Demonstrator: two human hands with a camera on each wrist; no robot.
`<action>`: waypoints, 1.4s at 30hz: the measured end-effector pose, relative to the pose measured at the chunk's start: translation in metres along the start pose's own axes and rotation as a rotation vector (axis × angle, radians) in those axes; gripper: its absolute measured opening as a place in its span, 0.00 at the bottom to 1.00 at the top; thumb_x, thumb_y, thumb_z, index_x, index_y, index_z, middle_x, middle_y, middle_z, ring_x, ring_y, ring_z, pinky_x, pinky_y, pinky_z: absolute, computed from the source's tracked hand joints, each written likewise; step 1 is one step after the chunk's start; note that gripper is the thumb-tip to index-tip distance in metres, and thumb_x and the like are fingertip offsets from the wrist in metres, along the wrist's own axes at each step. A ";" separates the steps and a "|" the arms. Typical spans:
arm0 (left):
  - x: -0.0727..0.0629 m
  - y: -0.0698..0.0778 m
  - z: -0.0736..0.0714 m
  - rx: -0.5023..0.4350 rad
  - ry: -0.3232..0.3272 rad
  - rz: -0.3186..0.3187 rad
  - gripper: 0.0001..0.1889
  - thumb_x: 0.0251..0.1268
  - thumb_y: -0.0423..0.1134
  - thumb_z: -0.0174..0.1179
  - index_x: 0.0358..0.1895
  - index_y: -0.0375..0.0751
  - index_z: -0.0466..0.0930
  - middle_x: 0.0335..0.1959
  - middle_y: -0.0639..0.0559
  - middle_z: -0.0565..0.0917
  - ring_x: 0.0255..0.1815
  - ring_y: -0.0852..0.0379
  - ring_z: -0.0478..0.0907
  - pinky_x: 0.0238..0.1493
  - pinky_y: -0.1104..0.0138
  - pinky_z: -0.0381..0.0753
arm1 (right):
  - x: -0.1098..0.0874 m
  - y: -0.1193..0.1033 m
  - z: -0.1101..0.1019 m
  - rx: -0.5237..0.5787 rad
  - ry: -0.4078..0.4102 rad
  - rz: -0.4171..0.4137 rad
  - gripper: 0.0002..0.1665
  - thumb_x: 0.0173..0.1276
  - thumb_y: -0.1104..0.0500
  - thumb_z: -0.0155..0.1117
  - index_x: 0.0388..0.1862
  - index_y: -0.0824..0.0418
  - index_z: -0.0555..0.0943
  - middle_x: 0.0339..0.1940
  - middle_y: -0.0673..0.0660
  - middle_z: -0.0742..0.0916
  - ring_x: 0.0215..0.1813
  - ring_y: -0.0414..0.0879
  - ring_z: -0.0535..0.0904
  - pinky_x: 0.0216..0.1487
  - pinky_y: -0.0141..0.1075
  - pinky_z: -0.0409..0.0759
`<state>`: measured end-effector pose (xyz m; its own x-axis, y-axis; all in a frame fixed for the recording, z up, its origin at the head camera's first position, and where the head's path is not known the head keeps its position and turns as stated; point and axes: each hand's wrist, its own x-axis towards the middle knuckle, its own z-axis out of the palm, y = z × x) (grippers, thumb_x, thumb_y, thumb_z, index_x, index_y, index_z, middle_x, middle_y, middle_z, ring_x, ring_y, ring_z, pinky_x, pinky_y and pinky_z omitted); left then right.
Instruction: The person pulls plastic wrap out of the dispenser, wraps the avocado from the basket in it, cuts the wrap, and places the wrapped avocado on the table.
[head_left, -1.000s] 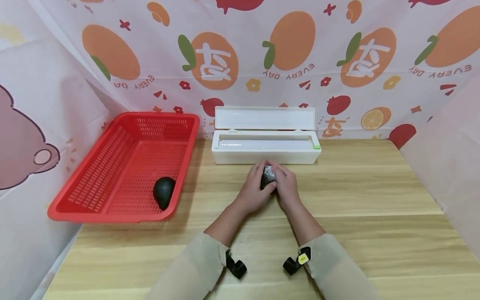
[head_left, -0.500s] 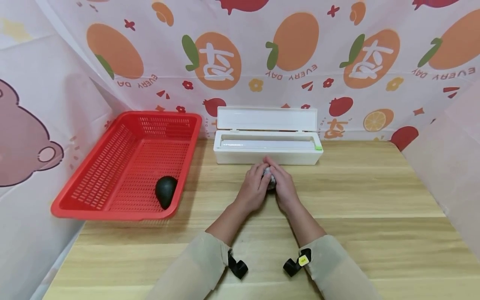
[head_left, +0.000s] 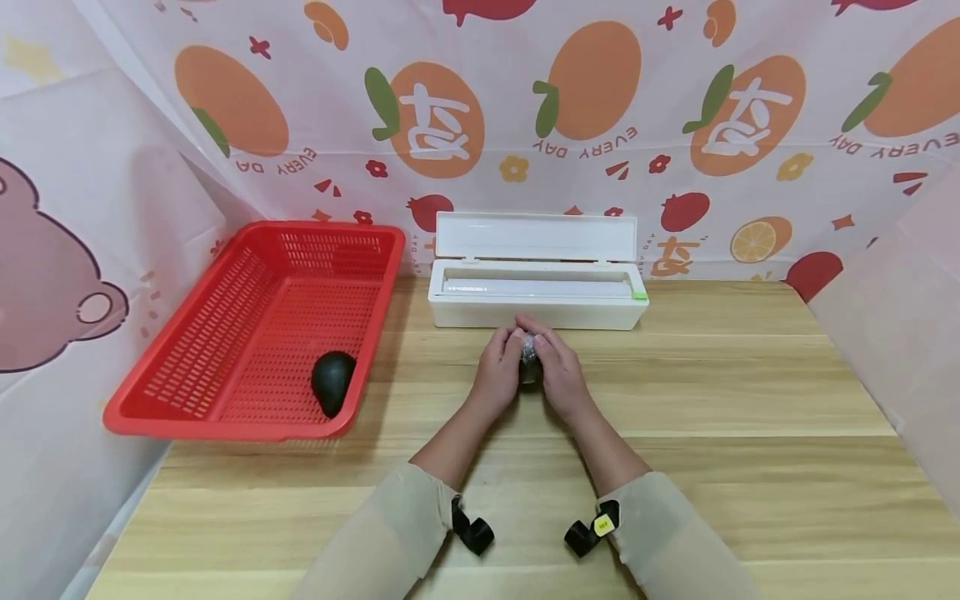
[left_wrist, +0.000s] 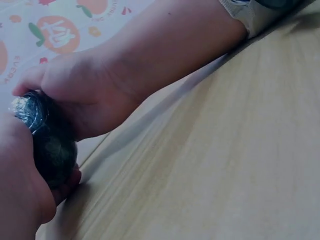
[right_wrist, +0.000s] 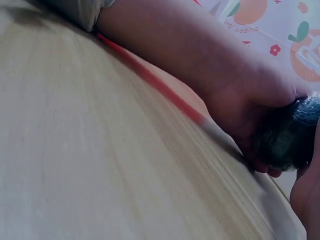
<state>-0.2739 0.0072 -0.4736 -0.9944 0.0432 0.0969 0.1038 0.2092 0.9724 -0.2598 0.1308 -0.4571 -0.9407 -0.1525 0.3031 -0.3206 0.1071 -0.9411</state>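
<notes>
A dark green avocado [head_left: 530, 372] wrapped in crinkled clear cling film is held between both hands, just in front of the white box. My left hand [head_left: 497, 372] curls around its left side, with the thumb near the bunched film on top. From the right, my right hand [head_left: 564, 377] grips it the same way. In the left wrist view the film shines at the upper end of the avocado [left_wrist: 55, 150], while its lower body looks smooth and dark. The right wrist view shows the avocado [right_wrist: 284, 140] with fingers beneath it.
A white cling film dispenser [head_left: 536, 315] with its lid raised stands at the back, a roll inside. To the left, a red plastic basket [head_left: 225, 431] contains another dark avocado [head_left: 332, 382]. A fruit-print cloth [head_left: 517, 100] hangs behind the wooden table [head_left: 735, 483].
Both hands have shifted their hold on the wrapped avocado, turning it and pressing the film. The thumbs now lie apart on top, and more of the avocado shows between them.
</notes>
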 end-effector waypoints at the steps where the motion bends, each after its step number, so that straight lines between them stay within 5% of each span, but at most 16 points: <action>1: 0.000 0.000 0.000 0.019 0.005 -0.009 0.23 0.76 0.57 0.41 0.56 0.45 0.76 0.55 0.46 0.81 0.56 0.51 0.76 0.60 0.54 0.74 | -0.001 -0.004 0.001 -0.015 0.005 0.001 0.24 0.81 0.61 0.38 0.67 0.66 0.73 0.69 0.60 0.77 0.74 0.52 0.66 0.76 0.44 0.60; 7: -0.005 0.001 0.004 0.098 0.004 -0.001 0.30 0.74 0.66 0.39 0.62 0.47 0.70 0.60 0.46 0.79 0.61 0.49 0.75 0.63 0.52 0.72 | -0.001 -0.018 0.004 -0.006 0.057 0.033 0.24 0.82 0.60 0.37 0.62 0.72 0.75 0.63 0.65 0.81 0.70 0.53 0.72 0.73 0.40 0.65; 12: -0.006 0.000 0.005 0.106 0.013 0.021 0.31 0.74 0.65 0.40 0.72 0.54 0.61 0.58 0.48 0.80 0.60 0.49 0.76 0.63 0.50 0.72 | 0.001 0.002 0.003 0.012 0.061 0.094 0.25 0.83 0.54 0.37 0.61 0.69 0.76 0.67 0.60 0.79 0.72 0.51 0.69 0.75 0.42 0.61; 16: -0.002 0.002 0.001 0.065 0.048 0.009 0.25 0.76 0.59 0.40 0.69 0.57 0.70 0.60 0.54 0.80 0.64 0.53 0.74 0.66 0.52 0.70 | 0.001 0.015 0.001 0.032 0.013 0.160 0.29 0.83 0.48 0.35 0.65 0.64 0.74 0.70 0.58 0.76 0.74 0.49 0.65 0.77 0.45 0.57; 19: 0.002 0.003 -0.002 -0.080 0.077 -0.061 0.22 0.75 0.53 0.43 0.61 0.52 0.80 0.60 0.58 0.81 0.67 0.58 0.73 0.70 0.59 0.67 | 0.001 0.018 0.000 0.130 -0.074 0.173 0.28 0.79 0.52 0.42 0.71 0.63 0.68 0.73 0.60 0.71 0.76 0.50 0.61 0.78 0.46 0.53; 21: 0.005 0.003 -0.004 -0.171 0.110 -0.148 0.21 0.73 0.52 0.46 0.53 0.48 0.85 0.54 0.56 0.85 0.60 0.59 0.77 0.64 0.63 0.72 | 0.001 0.020 -0.001 0.175 -0.129 0.176 0.30 0.75 0.57 0.49 0.74 0.61 0.64 0.75 0.59 0.69 0.76 0.50 0.60 0.77 0.43 0.55; 26: 0.009 0.001 -0.009 -0.301 0.163 -0.281 0.22 0.73 0.54 0.49 0.47 0.42 0.86 0.46 0.47 0.85 0.48 0.56 0.76 0.50 0.66 0.75 | 0.003 0.021 0.001 0.104 -0.154 0.206 0.38 0.71 0.59 0.62 0.77 0.58 0.61 0.75 0.58 0.68 0.76 0.50 0.62 0.75 0.43 0.61; 29: 0.009 -0.002 -0.011 -0.329 0.116 -0.239 0.24 0.77 0.55 0.45 0.54 0.43 0.83 0.54 0.46 0.83 0.54 0.55 0.75 0.52 0.65 0.76 | 0.004 0.021 0.002 0.085 -0.113 0.231 0.37 0.71 0.57 0.63 0.75 0.58 0.61 0.74 0.61 0.70 0.75 0.52 0.65 0.74 0.47 0.64; 36: 0.007 -0.003 -0.012 -0.371 -0.048 -0.151 0.23 0.78 0.56 0.42 0.69 0.56 0.72 0.68 0.47 0.72 0.53 0.44 0.78 0.28 0.51 0.86 | 0.008 0.025 -0.002 0.067 -0.059 0.266 0.37 0.70 0.53 0.64 0.72 0.62 0.61 0.69 0.64 0.75 0.70 0.55 0.72 0.70 0.47 0.70; 42: 0.007 -0.002 -0.011 -0.304 -0.006 -0.102 0.23 0.77 0.54 0.47 0.62 0.44 0.77 0.58 0.42 0.78 0.50 0.51 0.78 0.34 0.58 0.86 | 0.008 0.026 -0.003 -0.015 -0.055 0.224 0.37 0.70 0.48 0.64 0.74 0.57 0.66 0.68 0.60 0.78 0.68 0.50 0.74 0.68 0.44 0.72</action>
<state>-0.2815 -0.0041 -0.4728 -0.9990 0.0433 -0.0049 -0.0087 -0.0889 0.9960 -0.2761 0.1355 -0.4791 -0.9811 -0.1768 0.0781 -0.1068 0.1593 -0.9814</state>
